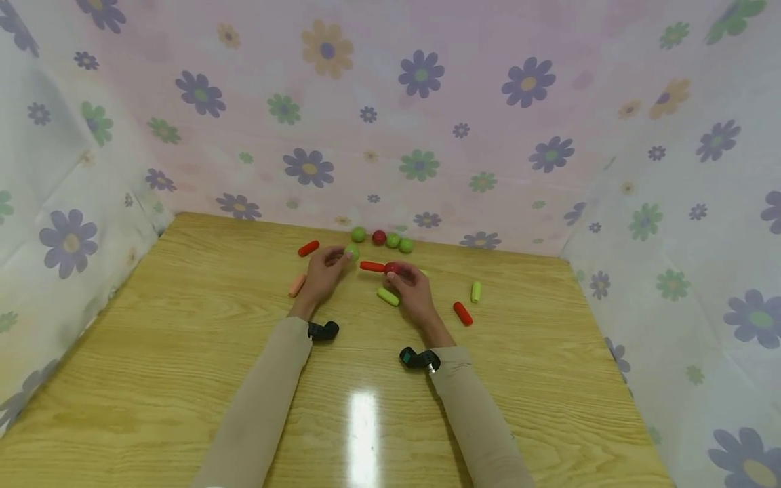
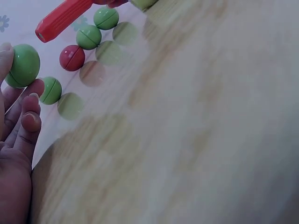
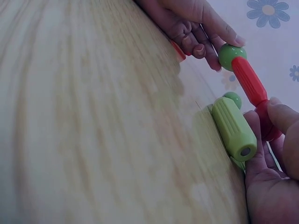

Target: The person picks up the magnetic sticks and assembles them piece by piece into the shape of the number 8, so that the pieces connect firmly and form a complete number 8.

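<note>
Between thumb and fingers, my left hand (image 1: 326, 272) pinches a glossy green ball (image 2: 23, 66). My right hand (image 1: 416, 293) holds a dark red ball (image 3: 266, 122), from which a ridged red rod (image 1: 372, 267) sticks out toward the left hand. The rod's free end points at the green ball; the left wrist view shows a small gap between them. A lime rod (image 3: 233, 129) with a metal dot in its end lies on the table just beside the right hand. Part of the red ball is hidden by the right fingers.
Along the back wall stand a red ball (image 1: 379, 237) and green balls (image 1: 393, 240). Left of the hands lie a red rod (image 1: 308, 248) and an orange rod (image 1: 297, 285). To the right are a lime rod (image 1: 476, 292) and another red rod (image 1: 463, 314) on the wooden table (image 1: 525, 407).
</note>
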